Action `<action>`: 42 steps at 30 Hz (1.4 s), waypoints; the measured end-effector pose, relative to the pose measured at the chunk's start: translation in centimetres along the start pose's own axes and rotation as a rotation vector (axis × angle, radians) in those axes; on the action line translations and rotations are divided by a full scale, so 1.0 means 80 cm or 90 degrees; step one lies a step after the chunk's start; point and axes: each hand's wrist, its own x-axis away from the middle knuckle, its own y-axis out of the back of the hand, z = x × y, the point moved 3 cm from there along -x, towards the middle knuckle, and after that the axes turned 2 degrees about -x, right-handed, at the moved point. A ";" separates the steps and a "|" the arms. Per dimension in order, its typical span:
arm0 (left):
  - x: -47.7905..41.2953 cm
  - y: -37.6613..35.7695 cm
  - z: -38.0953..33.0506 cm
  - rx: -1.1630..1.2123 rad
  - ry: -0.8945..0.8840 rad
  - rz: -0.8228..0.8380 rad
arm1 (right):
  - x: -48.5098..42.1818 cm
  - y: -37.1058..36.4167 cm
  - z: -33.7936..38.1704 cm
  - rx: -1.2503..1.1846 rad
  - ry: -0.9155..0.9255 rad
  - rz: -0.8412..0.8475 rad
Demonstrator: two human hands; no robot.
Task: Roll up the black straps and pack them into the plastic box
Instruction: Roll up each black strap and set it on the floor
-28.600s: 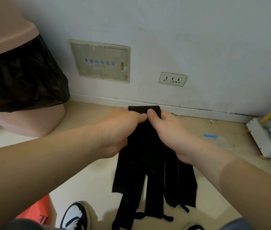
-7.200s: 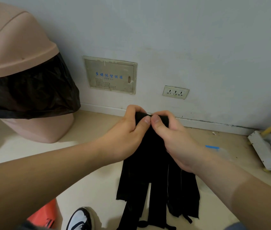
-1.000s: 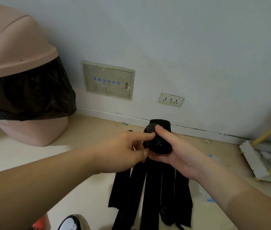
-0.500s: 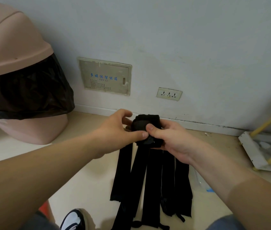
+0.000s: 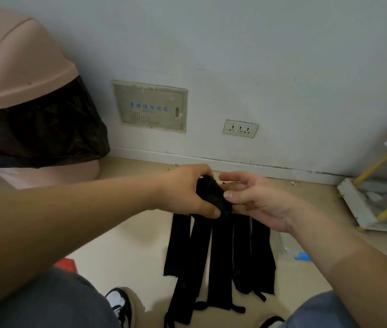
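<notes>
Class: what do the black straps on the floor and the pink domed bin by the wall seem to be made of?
Long black straps: probably a soft woven or knitted fabric, matt; they lie limp and flat. Pink domed bin: probably moulded plastic, smooth with a dull sheen and an evenly rounded lid.

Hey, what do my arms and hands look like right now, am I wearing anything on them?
The left forearm and right forearm are bare, with no sleeves in view. The left hand and right hand show no gloves, rings or watch; the nails are short.
</notes>
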 end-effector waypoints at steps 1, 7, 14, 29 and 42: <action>-0.001 0.005 0.005 -0.002 0.012 0.011 | -0.003 -0.003 -0.003 0.047 -0.007 -0.023; -0.011 0.015 0.076 -0.188 0.060 -0.009 | -0.048 -0.053 -0.034 0.364 -0.068 -0.051; -0.062 -0.031 0.195 -0.275 0.069 -0.007 | -0.163 -0.077 -0.083 0.700 -0.177 0.152; -0.200 -0.165 0.456 -0.385 0.268 0.055 | -0.339 -0.007 -0.323 0.464 -0.337 -0.023; -0.209 -0.217 0.407 -0.309 0.125 -0.008 | -0.350 0.012 -0.353 0.780 -0.174 0.052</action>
